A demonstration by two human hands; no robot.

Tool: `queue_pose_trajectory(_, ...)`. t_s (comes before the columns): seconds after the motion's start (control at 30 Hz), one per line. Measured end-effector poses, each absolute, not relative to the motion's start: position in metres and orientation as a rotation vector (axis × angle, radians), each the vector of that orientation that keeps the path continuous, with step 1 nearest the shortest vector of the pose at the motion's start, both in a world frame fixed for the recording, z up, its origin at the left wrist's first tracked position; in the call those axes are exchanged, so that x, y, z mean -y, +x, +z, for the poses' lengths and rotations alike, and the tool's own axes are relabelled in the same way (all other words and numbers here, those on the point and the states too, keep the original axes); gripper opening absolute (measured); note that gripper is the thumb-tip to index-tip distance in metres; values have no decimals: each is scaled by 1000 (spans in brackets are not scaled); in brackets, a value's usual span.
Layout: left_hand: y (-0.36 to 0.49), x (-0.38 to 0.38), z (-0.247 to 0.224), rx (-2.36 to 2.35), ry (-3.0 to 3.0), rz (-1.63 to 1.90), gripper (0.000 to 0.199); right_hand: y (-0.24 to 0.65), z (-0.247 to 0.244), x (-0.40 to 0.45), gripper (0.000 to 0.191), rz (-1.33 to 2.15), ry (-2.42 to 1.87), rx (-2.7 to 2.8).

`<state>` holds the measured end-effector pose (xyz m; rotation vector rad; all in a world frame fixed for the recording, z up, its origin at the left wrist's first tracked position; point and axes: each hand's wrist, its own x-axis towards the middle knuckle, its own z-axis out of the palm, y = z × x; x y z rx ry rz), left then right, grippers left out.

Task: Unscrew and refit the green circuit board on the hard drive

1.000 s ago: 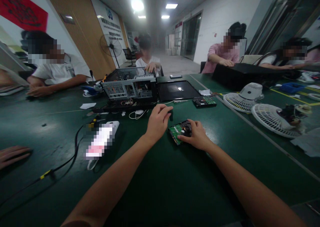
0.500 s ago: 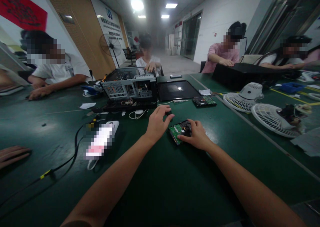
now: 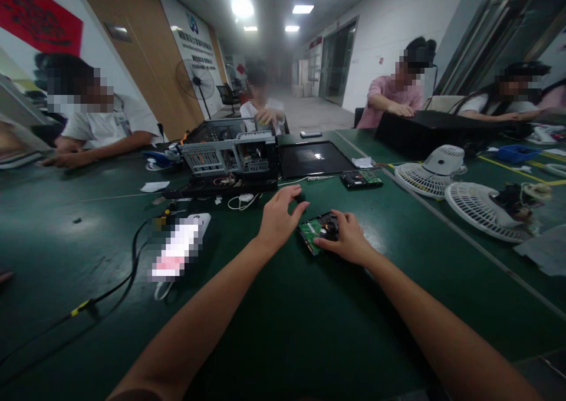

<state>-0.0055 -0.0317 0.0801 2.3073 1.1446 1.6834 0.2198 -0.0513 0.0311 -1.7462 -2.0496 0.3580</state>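
Note:
A hard drive [image 3: 311, 231] lies on the green table in front of me, its green circuit board facing up. My right hand [image 3: 347, 236] grips it from the right, with the thumb on the near side and the fingers over the far edge. To the left, just above the table, my left hand [image 3: 279, 217] is curled, with a small black piece [image 3: 301, 198] between thumb and fingertips. The piece is too small and too covered to name. A second hard drive [image 3: 361, 179] rests farther back to the right.
An opened computer case [image 3: 230, 159] stands behind my left hand, with a black panel [image 3: 313, 159] beside it. On the left lie a phone [image 3: 180, 247] and a black cable [image 3: 134, 259]. White fan parts [image 3: 480, 212] sit at right. Several people sit around the table.
The other person's hand at the left edge has drawn back almost out of view. The small black piece in my left hand has tilted slightly. My right hand stays in place.

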Motion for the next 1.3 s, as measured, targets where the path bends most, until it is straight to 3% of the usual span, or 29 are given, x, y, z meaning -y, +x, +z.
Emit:
queue_pose_trajectory(0.3, -6, 32, 81, -1204, 2166, 1694, 32, 219, 35, 52, 99, 380, -1764, 2047)
queue_pose_trajectory(0.5, -8, 34, 86, -1206, 2300, 1660, 18, 220, 35, 52, 98, 380, -1769, 2050)
queue_pose_trajectory(0.97, -9, 32, 85, -1207, 2455, 1650, 27, 222, 28, 50, 100, 353, -1718, 2050)
queue_pose_trajectory(1.3, -8, 33, 84, -1209, 2337, 1711, 23, 221, 32, 51, 99, 367, -1736, 2047)
